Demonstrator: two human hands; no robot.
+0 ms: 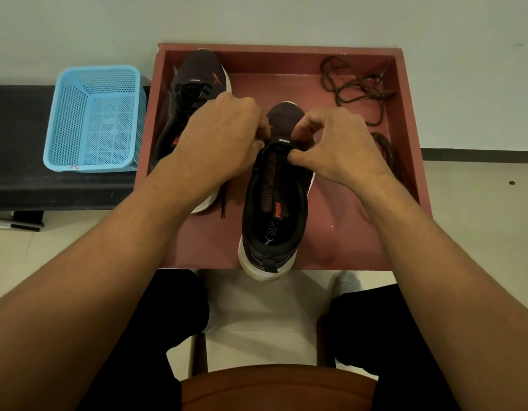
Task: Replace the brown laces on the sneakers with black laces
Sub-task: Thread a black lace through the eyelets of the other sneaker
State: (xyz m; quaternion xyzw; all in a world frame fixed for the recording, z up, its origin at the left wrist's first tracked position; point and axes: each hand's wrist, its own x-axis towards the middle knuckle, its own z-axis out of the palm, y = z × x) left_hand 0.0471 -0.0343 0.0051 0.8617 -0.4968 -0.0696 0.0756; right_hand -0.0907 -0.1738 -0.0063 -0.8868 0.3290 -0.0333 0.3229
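Note:
A dark sneaker with a white sole stands in the red tray, toe away from me, with no lace along its tongue. My left hand and my right hand meet at its lowest eyelets, fingers curled and pinching there; what they pinch is hidden. A second sneaker with a black lace threaded lies at the tray's back left, one lace end trailing on the tray floor. One brown lace lies tangled at the back right, another just behind my right hand.
A light blue mesh basket sits on a black bench left of the tray. The tray's raised walls surround both shoes. My knees in dark trousers are below the tray, with white floor tiles between.

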